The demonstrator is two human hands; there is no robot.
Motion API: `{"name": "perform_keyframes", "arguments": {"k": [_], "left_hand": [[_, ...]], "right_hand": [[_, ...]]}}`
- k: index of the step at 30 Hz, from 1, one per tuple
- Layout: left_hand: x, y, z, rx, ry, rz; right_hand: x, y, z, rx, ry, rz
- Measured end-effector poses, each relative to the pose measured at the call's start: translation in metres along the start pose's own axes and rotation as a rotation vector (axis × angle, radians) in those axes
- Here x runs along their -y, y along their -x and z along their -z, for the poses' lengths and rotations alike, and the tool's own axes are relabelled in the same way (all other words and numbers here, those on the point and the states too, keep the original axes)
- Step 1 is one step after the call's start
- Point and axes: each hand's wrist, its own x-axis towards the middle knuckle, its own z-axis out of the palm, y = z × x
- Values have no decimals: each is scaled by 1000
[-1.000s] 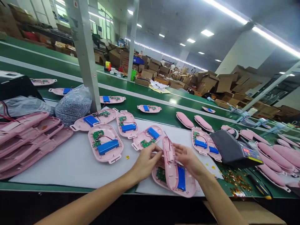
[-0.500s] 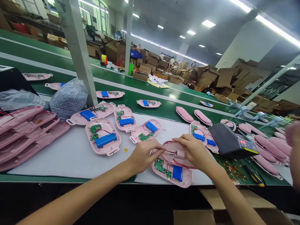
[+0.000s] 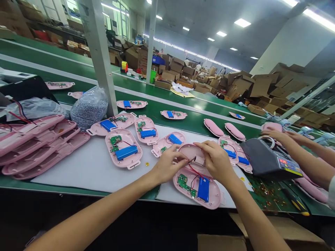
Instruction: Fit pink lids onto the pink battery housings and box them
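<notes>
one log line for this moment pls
left hand: grips pink cover edge | right hand: holds its other side | below: open base shell, blue battery, green board | red wire joins both

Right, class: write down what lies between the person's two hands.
Head view: a pink shell half lies between the left hand and right hand, both holding it; a red wire runs from it to the lower shell.

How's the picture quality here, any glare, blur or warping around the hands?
Head view: even ceiling-strip lighting; a pale glare patch on the green conveyor; wide-angle warping tilts the pillar; left hand, right hand and the pink shell between them are sharp.
</notes>
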Motion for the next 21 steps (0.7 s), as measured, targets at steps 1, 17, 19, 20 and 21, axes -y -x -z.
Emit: {"name": "perform_keyframes", "arguments": {"k": [1,17,19,20,21], "left_hand": [[0,-1,1,-30,7,1],[11,-8,-4,-78,188,115],[13,-15,-3,16,55,107],[16,-18,-2,52,-17,106],[18,-22,-1,75,-62,115]], "right_hand": [[-1,-1,-1,13,-16,-7],[15,-22,-22,90,-78,-222],[15,-25,-20,59,-118,-173],[11,-22,-17,21,-139,-142],[3,-16,-11,-46,-161,-124]]}}
